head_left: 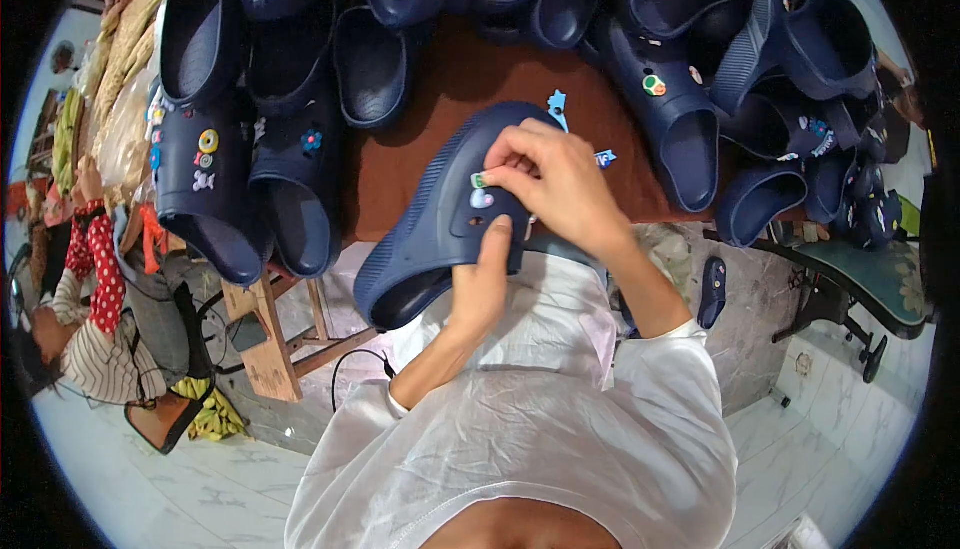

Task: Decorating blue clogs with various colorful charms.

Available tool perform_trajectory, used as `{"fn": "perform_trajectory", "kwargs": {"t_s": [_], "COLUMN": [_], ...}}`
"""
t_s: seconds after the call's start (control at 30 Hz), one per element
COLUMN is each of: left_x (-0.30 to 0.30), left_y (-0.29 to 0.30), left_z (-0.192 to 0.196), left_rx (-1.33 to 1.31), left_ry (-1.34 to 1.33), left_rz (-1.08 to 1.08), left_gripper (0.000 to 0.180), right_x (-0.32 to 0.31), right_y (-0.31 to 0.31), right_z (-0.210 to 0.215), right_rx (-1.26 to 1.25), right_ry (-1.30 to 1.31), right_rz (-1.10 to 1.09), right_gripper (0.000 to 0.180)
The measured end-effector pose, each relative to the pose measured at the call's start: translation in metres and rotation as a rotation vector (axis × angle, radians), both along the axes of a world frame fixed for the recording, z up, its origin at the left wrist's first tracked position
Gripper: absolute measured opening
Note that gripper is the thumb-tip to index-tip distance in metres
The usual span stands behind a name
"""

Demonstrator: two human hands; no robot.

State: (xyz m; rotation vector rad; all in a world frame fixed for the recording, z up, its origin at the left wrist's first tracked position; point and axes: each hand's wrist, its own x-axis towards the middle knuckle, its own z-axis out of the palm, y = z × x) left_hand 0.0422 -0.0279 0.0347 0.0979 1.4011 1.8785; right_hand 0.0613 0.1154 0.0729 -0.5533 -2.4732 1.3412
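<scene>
A navy blue foam clog [428, 211] is tilted in front of me over the near edge of the brown table. My left hand [481, 294] reaches into its foot opening and grips the upper, thumb on the outside. With thumb and fingertips, my right hand [560, 187] pinches a small green-and-white shoe charm [477, 180] against the upper. Just below it sits a pale, rounded charm [482, 200], and a bare hole shows lower down. Blue star-shaped charms [558, 106] stick out beyond my right hand; it hides part of the clog.
Several more navy clogs [205, 164] crowd the brown table [440, 74] left, far and right, some with charms. A wooden stool [265, 344] stands below left, near another person in a striped top [110, 359]. An office chair [850, 269] is at the right.
</scene>
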Motion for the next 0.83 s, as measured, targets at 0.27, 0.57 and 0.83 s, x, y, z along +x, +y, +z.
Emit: {"fn": "perform_trajectory", "kwargs": {"t_s": [0.27,0.57,0.83], "left_x": [-0.041,-0.064,-0.061], "left_y": [-0.016,-0.019,-0.016], "left_z": [-0.003,-0.003,-0.002], "left_rx": [0.131,0.229,0.154], "left_ry": [-0.457,-0.585,-0.586], "left_rz": [0.167,0.315,0.345], "left_gripper": [0.034,0.039,0.051], "right_x": [0.009,0.058,0.05], "right_y": [-0.022,0.039,0.039], "right_z": [-0.025,-0.069,-0.08], "right_rx": [-0.012,0.121,0.291], "right_ry": [0.277,0.043,-0.039], "right_rz": [-0.085,-0.344,-0.283], "right_gripper": [0.011,0.012,0.013]}}
